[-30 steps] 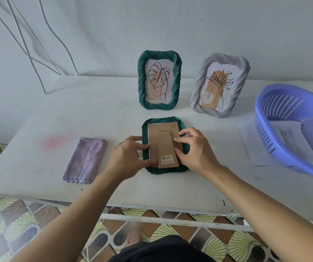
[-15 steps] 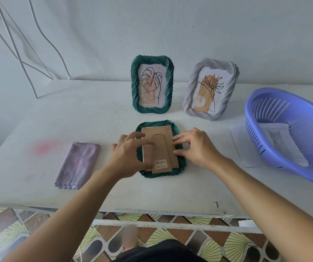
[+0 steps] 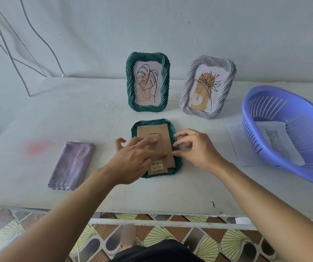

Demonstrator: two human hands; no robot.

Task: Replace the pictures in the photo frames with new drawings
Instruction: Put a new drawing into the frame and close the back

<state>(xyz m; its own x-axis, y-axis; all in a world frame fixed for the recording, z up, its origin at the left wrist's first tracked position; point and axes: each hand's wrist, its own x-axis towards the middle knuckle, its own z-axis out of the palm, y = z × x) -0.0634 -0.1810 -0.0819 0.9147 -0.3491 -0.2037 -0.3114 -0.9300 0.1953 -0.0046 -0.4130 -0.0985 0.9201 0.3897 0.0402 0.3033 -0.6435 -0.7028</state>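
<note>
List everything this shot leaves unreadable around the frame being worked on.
All in the head view:
- Face-down green frame: its picture is hidden under the cardboard back.
- The back's left edge: covered by the left hand.
- Whether the right hand pinches a tab: its fingertips are blurred.
- Label: print too small to read.
- Purple basket: right end cut off by the picture's edge.

**Bare Arms, Dark Garment**

The left arm (image 3: 66,214) and the right arm (image 3: 265,201) are being shown bare along their whole visible length, up to the wrists. The left hand (image 3: 133,159) and the right hand (image 3: 199,150) are being shown bare as well. A dark, nearly black garment (image 3: 157,252) is being worn; only a rounded strip of it is being caught at the bottom edge. Beside it, a blurred foot (image 3: 127,237) is being glimpsed.
</note>
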